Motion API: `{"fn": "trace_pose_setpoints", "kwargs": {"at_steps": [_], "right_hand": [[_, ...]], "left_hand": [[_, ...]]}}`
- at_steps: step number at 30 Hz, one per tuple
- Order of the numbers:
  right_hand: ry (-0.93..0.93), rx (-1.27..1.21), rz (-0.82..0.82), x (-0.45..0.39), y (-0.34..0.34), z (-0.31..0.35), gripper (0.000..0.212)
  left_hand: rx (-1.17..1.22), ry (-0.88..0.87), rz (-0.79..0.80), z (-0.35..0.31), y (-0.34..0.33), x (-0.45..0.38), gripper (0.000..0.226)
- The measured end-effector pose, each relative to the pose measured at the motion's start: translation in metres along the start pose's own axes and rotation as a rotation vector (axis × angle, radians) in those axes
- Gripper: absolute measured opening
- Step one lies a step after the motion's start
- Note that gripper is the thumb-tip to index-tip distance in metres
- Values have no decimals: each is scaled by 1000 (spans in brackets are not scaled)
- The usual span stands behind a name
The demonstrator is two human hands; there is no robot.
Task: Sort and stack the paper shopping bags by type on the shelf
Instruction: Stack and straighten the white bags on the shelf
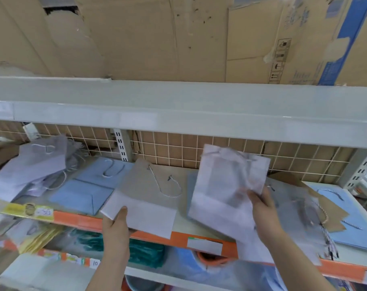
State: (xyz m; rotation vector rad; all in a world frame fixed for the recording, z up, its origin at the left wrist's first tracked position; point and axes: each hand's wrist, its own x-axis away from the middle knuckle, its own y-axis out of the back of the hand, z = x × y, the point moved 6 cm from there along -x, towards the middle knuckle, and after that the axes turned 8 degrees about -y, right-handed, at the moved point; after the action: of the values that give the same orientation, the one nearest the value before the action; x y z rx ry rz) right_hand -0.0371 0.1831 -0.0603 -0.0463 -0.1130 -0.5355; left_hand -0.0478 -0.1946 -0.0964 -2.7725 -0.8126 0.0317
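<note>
My left hand (pixel 115 224) grips the near corner of a grey paper bag (pixel 145 194) with a twisted cord handle, lying flat at the shelf's (pixel 184 225) front edge. My right hand (pixel 262 208) holds a white bag (pixel 226 185), blurred with motion, tilted up above the shelf. A light blue bag (pixel 88 185) lies flat left of the grey one. A heap of white bags (pixel 33 166) sits at the far left. At the right lies a mixed pile of grey (pixel 291 219), brown (pixel 333 217) and blue bags (pixel 354 223).
A white shelf board (pixel 178 110) overhangs close above, with flattened cardboard (pixel 157 38) on top. A wire grid (pixel 199 152) backs the shelf. The orange price strip (pixel 77 221) runs along the front edge. The lower shelf holds yellow and teal goods (pixel 145 250).
</note>
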Motion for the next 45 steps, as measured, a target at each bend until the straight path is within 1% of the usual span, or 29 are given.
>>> {"fn": "trace_pose_setpoints", "kwargs": {"at_steps": [4,7,10,12,14,16,18,20,25,30,36,39,41,43,44,45], "right_hand": [[-13,-25,100,5,-28,0,24],[-10,-24,144,9,-47,4,27],[18,18,129,18,-65,6,30],[54,56,96,28,-77,8,36],[87,72,61,41,-89,8,36],[94,74,34,53,-101,5,34],[83,57,18,66,-116,0,26],[72,31,5,80,-134,-4,24],[65,-8,29,108,-188,-10,22],[40,8,101,121,-248,-11,24],[-8,14,203,129,-325,-25,33],[-52,8,198,121,-365,-32,26],[-69,-7,186,112,-392,-35,26],[-91,-33,182,103,-421,-36,26],[-108,-43,183,99,-435,-37,26],[-122,-49,185,96,-450,-38,28]], "left_hand": [[44,-12,-115,-6,20,-7,26],[77,-18,-160,-12,34,-12,35],[76,-25,-144,-18,51,-18,36],[58,-34,-131,-20,66,-23,32],[59,-34,-124,-23,83,-29,30],[67,-28,-126,-29,102,-36,32],[83,-25,-125,-35,124,-46,34],[96,-33,-109,-45,148,-57,34],[109,-82,-88,-67,207,-84,33],[148,-85,-78,-83,252,-108,40],[185,-114,-141,-92,293,-151,42],[172,-141,-143,-96,307,-182,42],[154,-163,-139,-102,317,-206,36],[132,-171,-138,-108,327,-233,21],[137,-173,-145,-111,333,-246,18],[151,-187,-162,-114,338,-259,21]]}}
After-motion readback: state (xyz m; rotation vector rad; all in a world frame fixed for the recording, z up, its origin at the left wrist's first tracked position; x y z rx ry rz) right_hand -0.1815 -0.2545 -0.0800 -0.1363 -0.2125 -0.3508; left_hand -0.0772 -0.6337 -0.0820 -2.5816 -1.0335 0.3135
